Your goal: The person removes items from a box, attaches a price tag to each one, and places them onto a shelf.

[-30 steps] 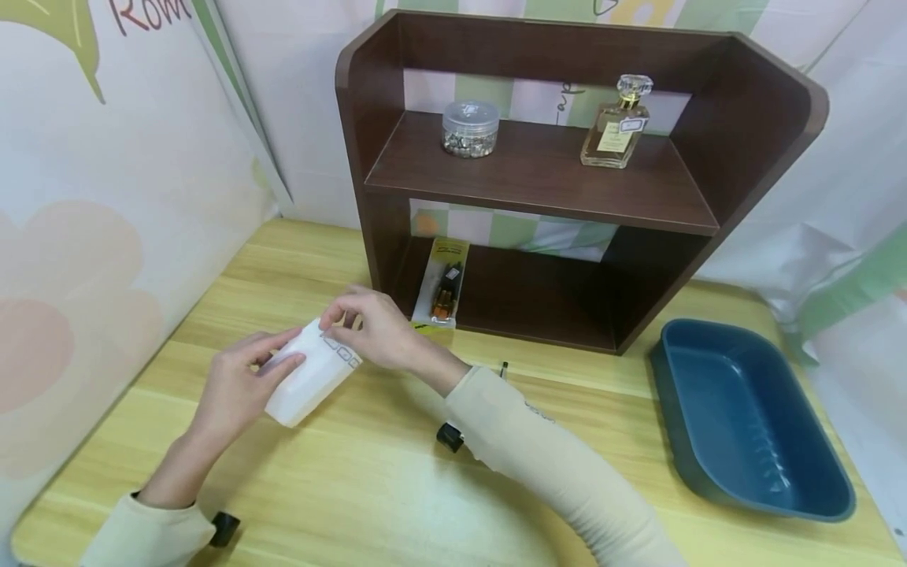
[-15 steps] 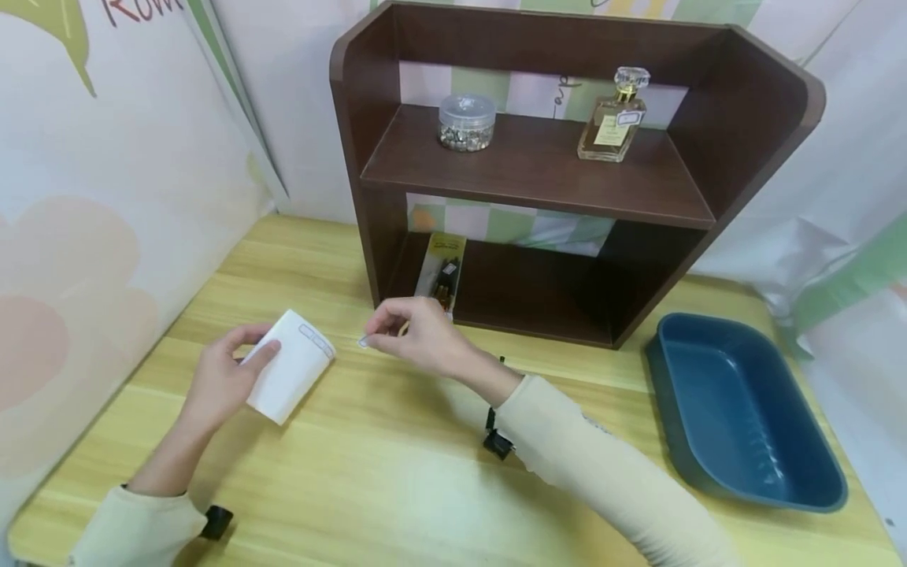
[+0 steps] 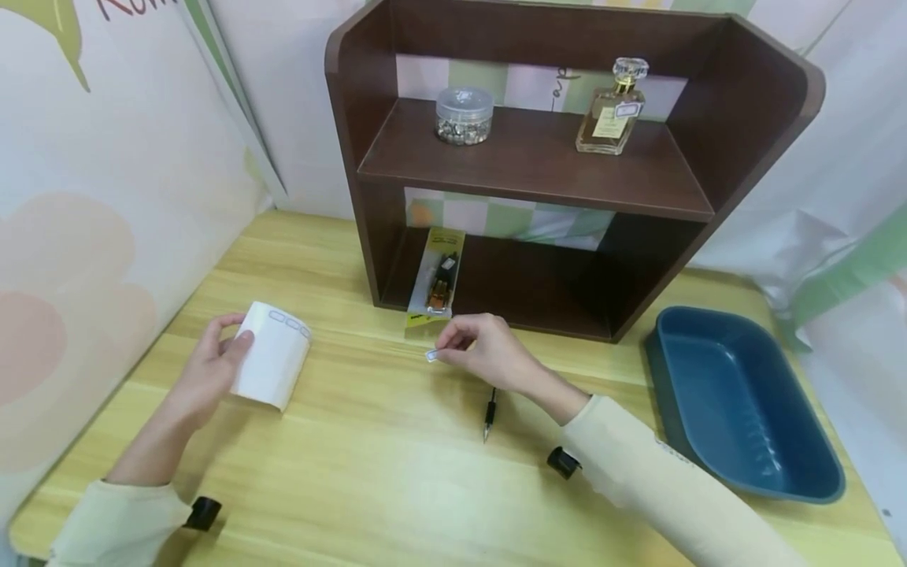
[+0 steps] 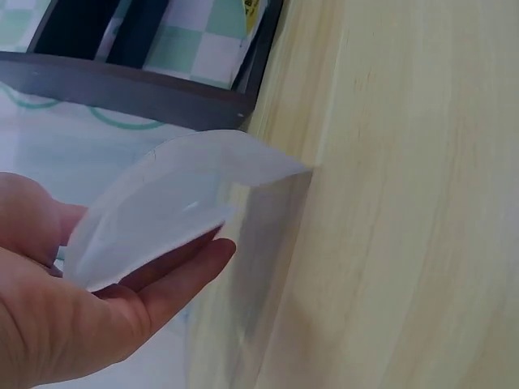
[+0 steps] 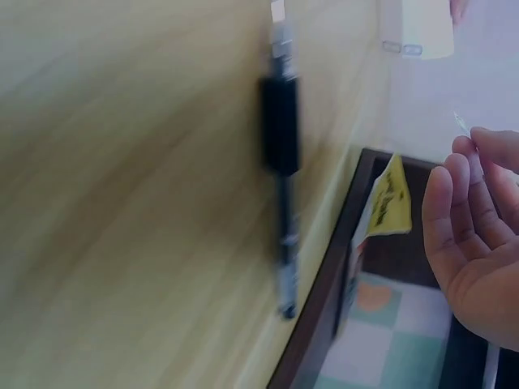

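Observation:
My left hand (image 3: 204,366) grips the left edge of a white label sheet (image 3: 271,358), thumb on top and fingers beneath. The sheet is bent into a curve, and outlined labels run along its far edge. In the left wrist view the sheet (image 4: 162,203) bows over the fingers. Between thumb and forefinger, my right hand (image 3: 489,354) pinches a small outlined sticker label (image 3: 431,356), apart from the sheet. The right wrist view shows that label (image 5: 461,123) edge-on at the fingertips. A black pen (image 3: 490,413) lies on the table just below the right hand.
A dark brown two-tier shelf (image 3: 531,177) stands at the back. Its upper tier holds a clear-lidded jar (image 3: 464,118) and a perfume bottle (image 3: 611,114); a yellow-topped blister pack (image 3: 438,276) leans in the lower tier. To the right sits a blue basin (image 3: 744,402) on the wooden table (image 3: 368,472).
My right hand has come away from the sheet and moved right, carrying a label with it. The left hand has shifted slightly left with the sheet. The pen has come into fuller view.

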`<action>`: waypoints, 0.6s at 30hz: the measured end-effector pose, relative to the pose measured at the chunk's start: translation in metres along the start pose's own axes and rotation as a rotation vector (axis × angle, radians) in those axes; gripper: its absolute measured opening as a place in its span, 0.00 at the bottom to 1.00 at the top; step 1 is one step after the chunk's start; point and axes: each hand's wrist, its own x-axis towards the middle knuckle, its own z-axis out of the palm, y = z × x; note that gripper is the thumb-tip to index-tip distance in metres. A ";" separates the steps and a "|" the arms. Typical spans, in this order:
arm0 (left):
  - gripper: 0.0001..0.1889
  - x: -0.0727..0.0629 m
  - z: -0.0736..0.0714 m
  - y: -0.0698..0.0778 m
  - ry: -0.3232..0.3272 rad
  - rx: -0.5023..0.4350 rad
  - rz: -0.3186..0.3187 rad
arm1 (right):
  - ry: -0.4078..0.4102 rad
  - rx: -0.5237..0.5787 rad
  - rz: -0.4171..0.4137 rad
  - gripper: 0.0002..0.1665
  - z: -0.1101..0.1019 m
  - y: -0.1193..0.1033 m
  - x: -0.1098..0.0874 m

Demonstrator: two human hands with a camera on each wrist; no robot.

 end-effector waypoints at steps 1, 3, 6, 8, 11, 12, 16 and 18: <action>0.28 0.001 -0.001 -0.001 0.004 0.006 -0.001 | 0.000 -0.003 0.013 0.04 -0.002 0.003 -0.002; 0.30 0.002 -0.004 -0.004 0.011 0.023 -0.001 | -0.003 -0.011 0.035 0.03 -0.005 0.009 -0.007; 0.32 0.006 -0.008 -0.006 0.028 0.054 -0.003 | -0.010 -0.017 0.056 0.03 -0.010 0.017 -0.014; 0.34 0.007 -0.011 -0.007 0.041 0.078 -0.019 | -0.019 -0.024 0.063 0.03 -0.014 0.021 -0.019; 0.34 0.008 -0.014 -0.009 0.065 0.115 -0.040 | -0.022 -0.032 0.072 0.02 -0.019 0.027 -0.024; 0.34 0.008 -0.015 -0.009 0.069 0.125 -0.045 | -0.018 -0.036 0.076 0.02 -0.021 0.029 -0.026; 0.35 0.006 -0.018 -0.011 0.080 0.196 -0.050 | 0.003 -0.051 0.096 0.03 -0.027 0.034 -0.032; 0.36 0.005 -0.020 -0.013 0.075 0.226 -0.045 | 0.008 -0.048 0.111 0.04 -0.029 0.037 -0.034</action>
